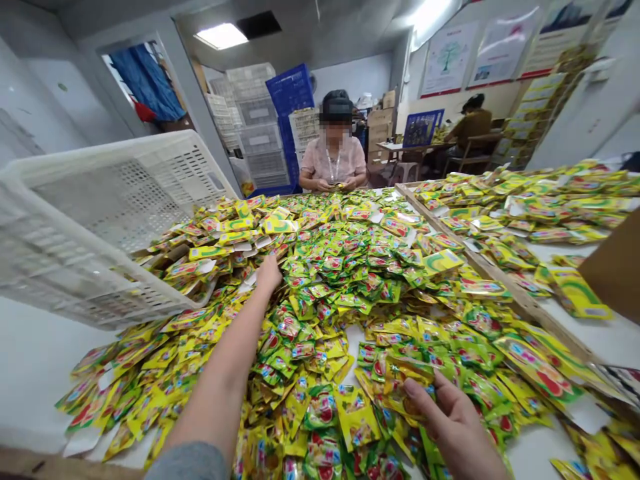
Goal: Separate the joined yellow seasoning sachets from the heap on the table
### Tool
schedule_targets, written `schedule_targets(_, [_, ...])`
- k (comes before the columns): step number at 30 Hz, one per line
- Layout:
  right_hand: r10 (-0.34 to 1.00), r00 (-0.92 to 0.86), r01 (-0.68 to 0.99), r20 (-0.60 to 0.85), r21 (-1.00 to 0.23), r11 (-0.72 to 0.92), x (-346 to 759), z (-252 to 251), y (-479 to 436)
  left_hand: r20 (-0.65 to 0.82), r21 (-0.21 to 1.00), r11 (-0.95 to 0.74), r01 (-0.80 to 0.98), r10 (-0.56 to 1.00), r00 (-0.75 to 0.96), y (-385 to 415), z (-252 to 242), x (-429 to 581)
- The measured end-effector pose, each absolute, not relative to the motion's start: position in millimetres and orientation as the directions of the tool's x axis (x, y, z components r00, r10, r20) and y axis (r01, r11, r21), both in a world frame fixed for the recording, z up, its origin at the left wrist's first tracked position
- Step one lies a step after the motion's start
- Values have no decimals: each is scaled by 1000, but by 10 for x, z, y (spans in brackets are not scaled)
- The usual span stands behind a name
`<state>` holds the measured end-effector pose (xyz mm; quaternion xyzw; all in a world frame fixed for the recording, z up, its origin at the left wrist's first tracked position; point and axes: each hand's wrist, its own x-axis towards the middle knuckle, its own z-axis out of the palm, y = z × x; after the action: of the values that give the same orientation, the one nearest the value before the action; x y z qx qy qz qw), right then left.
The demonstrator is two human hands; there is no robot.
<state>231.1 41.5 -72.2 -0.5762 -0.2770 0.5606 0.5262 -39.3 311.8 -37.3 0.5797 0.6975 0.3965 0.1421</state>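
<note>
Currently, the left hand (269, 275) is resting on the far part of a heap of yellow-green foil sachets (320, 280), which is covering the middle of the frame. Its fingers (273, 265) are pressing in among the sachets, and whether they are closed on any cannot be determined. The right hand (453, 427) is positioned at lower right, its fingers (434, 393) curling around a small bunch of sachets and gripping it. A white perforated plastic crate (100, 227) is lying tilted at left, its rim overhanging the heap. A wooden rail (500, 287) is running diagonally across the white surface (45, 367) at right, with more sachets spreading beyond it. A co-worker (337, 163) is sitting at the far edge of the heap, both hands held close together.
</note>
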Motion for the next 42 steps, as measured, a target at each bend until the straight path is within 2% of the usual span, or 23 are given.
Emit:
schedule_targets(4, [874, 349, -270, -340, -929, -253, 2355, -690, 286, 263, 807, 64, 586, 850, -456, 3264, -438, -386])
schedule_targets(7, [845, 404, -278, -351, -927, -252, 2371, -682, 278, 338, 868, -43, 495, 782, -524, 3199, -290, -373])
schedule_targets(9, [859, 371, -284, -352, -924, -256, 2367, -669, 308, 393, 880, -151, 450, 763, -513, 3004, -148, -333])
schedule_targets(12, [914, 284, -317, -290, -928, -196, 2340, -628, 361, 498, 843, -338, 419, 786, -367, 2416, -10, -177])
schedule_targets(14, [937, 257, -351, -238, -926, -139, 2328, -596, 382, 601, 738, -520, 429, 796, -71, 1899, -18, -14])
schedule_targets(16, [942, 259, -376, -214, -921, -106, 2332, -560, 390, 582, 624, -586, 517, 790, 194, 1413, -97, 159])
schedule_targets(19, [942, 305, -360, -137, -933, -19, 2354, -470, 378, 545, 550, -613, 567, 778, 313, 950, -255, 368])
schedule_targets(22, [946, 317, -233, 72, -961, 151, 2339, -320, 354, 502, 568, -620, 541, 782, 369, 822, -348, 505])
schedule_targets(25, [903, 291, -19, 316, -942, 336, 2264, -174, 362, 520, 529, -659, 535, 750, 409, 812, -385, 592])
schedule_targets(28, [774, 273, 346, 571, -809, 475, 2190, -95, 402, 611, 461, -671, 580, 715, 341, 776, -446, 640])
schedule_targets(30, [743, 146, 532, 654, -685, 498, 2171, -73, 419, 665, 436, -660, 612, 695, 275, 751, -508, 646])
schedule_targets(32, [755, 35, 594, 654, -621, 511, 2175, -59, 422, 696, 415, -649, 638, 678, 237, 745, -569, 633])
schedule_targets(34, [788, -16, 598, 615, -626, 501, 2195, -39, 426, 706, 383, -665, 641, 658, 262, 761, -618, 606])
schedule_targets(38, [914, -142, 592, 381, -707, 387, 2275, 21, 502, 703, 283, -718, 636, 606, 372, 799, -672, 557])
schedule_targets(42, [939, -280, 530, 198, -784, 323, 2366, 65, 628, 720, 295, -717, 631, 601, 346, 785, -689, 561])
